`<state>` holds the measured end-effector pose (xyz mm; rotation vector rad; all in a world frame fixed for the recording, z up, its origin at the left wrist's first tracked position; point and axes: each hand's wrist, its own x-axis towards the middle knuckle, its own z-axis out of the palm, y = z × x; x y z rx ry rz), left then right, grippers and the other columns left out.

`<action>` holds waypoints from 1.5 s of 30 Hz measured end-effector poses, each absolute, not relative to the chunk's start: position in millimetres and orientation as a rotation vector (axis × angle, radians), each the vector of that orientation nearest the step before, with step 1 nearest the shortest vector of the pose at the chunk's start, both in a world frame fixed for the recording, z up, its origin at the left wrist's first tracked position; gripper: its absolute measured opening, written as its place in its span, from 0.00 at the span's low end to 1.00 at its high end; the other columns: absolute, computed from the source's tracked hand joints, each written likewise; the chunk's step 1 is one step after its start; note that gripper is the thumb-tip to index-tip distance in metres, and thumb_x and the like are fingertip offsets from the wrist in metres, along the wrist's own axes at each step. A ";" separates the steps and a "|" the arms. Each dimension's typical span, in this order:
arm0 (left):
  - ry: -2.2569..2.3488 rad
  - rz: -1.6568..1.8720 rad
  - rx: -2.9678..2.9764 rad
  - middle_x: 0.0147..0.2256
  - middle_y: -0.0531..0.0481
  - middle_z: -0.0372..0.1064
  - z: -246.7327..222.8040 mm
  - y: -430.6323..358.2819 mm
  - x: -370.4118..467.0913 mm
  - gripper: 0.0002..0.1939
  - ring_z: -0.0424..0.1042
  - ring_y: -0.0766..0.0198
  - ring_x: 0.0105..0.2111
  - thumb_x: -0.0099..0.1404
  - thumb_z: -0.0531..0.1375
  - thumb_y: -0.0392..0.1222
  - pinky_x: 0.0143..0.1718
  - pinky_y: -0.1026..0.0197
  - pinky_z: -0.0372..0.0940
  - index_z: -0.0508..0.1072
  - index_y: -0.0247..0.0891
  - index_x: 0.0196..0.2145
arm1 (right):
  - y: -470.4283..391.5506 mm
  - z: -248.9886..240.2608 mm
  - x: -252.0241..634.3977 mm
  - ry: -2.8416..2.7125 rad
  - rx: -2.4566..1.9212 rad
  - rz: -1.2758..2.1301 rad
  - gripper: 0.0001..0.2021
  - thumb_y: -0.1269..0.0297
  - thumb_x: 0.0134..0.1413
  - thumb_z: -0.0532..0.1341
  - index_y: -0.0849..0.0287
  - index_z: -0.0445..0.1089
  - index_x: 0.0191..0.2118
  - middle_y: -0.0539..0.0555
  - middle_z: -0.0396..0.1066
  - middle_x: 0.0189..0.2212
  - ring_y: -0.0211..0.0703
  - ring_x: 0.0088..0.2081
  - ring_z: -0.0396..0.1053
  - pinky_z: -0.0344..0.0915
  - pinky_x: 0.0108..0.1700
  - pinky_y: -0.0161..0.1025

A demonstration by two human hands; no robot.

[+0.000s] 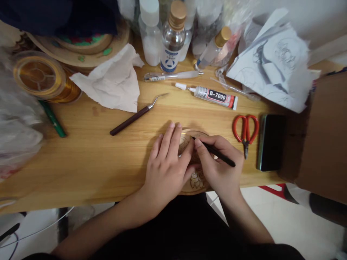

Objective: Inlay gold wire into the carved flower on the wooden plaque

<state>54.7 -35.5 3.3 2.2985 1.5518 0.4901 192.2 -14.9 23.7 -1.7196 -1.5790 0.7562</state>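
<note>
A round wooden disc (197,130) with fine lines and a gold-edged pattern lies at the table's front edge, largely covered by both hands. My left hand (168,162) rests over its left side, fingers stretched out and pointing away from me, thumb and forefinger reaching across the disc. Between the thumb and fingers of my right hand (221,162) is a thin dark tool (223,156), its tip down on the upper part of the disc beside my left forefinger. Whether the left fingertips pinch anything small cannot be made out.
Behind the disc lie a dark-handled hooked tool (132,121), a glue tube (217,97) and a pen (176,75). Red-handled cutters (245,133) and a phone (271,142) are on the right, near a cardboard box (322,137). Bottles (172,43), tissue (116,81) and a wire spool (40,77) stand farther back.
</note>
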 end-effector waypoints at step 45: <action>1.535 0.631 2.326 0.64 0.41 0.58 -3.5 -37.1 54.9 0.19 0.52 0.48 0.67 0.74 0.49 0.44 0.65 0.47 0.52 0.69 0.37 0.57 | -24.5 12.1 163.3 -1.304 -1.749 0.547 0.03 0.71 0.56 0.62 0.59 0.72 0.31 0.48 0.75 0.27 0.35 0.29 0.73 0.73 0.34 0.34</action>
